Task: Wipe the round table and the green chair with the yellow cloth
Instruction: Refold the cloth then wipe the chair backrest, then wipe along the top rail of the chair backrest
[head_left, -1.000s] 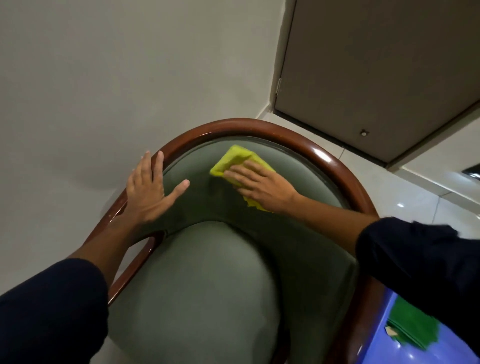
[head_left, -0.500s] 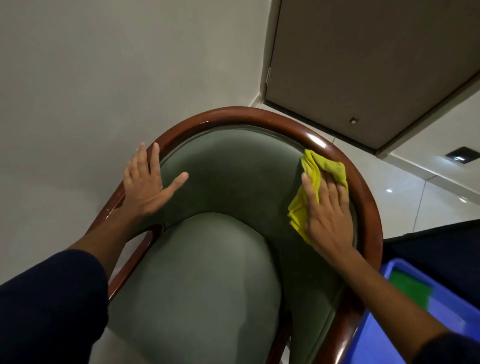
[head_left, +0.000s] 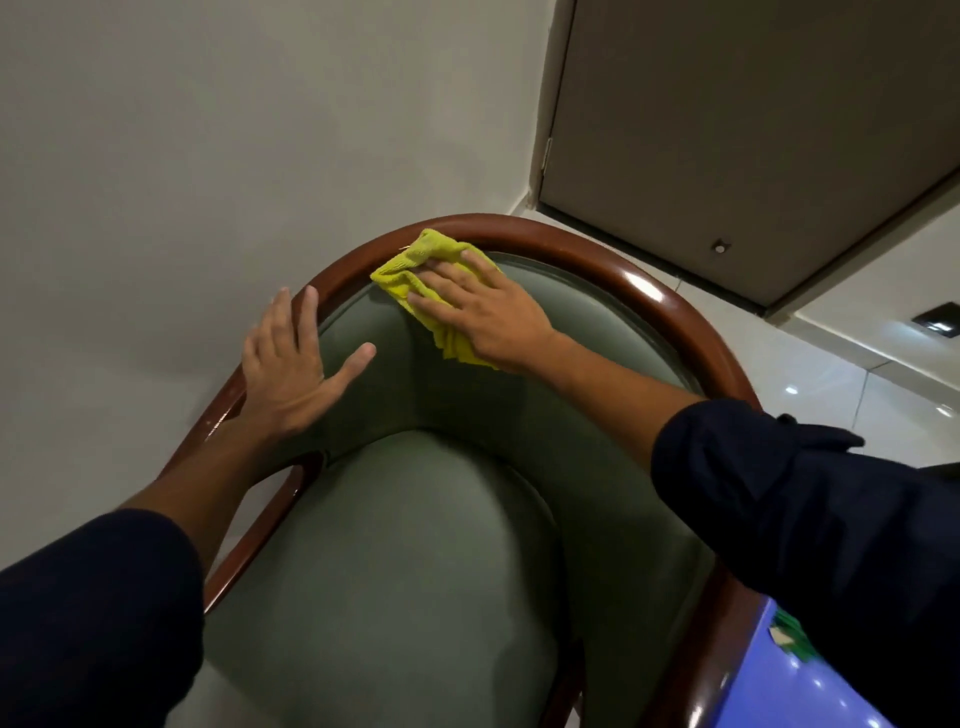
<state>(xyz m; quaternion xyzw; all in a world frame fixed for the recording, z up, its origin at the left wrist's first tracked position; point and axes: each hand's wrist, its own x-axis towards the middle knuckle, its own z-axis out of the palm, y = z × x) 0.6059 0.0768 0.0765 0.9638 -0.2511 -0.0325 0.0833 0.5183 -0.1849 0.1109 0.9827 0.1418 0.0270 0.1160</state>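
The green chair (head_left: 415, 561) fills the middle of the view, with a padded seat, a curved green backrest and a glossy brown wooden rim (head_left: 670, 306). My right hand (head_left: 483, 312) presses the crumpled yellow cloth (head_left: 415, 270) flat against the top left of the backrest, where the cloth overlaps the wooden rim. My left hand (head_left: 291, 369) lies flat with fingers spread on the left side of the rim and backrest, holding nothing. The round table is out of view.
A plain wall stands close behind and left of the chair. A beige door (head_left: 753, 130) is at the upper right above a glossy tiled floor (head_left: 831, 384). A blue bin (head_left: 789, 691) with something green inside sits at the lower right beside the chair.
My right hand has swept the yellow cloth from the right side of the backrest back across to its upper left, onto the rim. My left hand has stayed in place.
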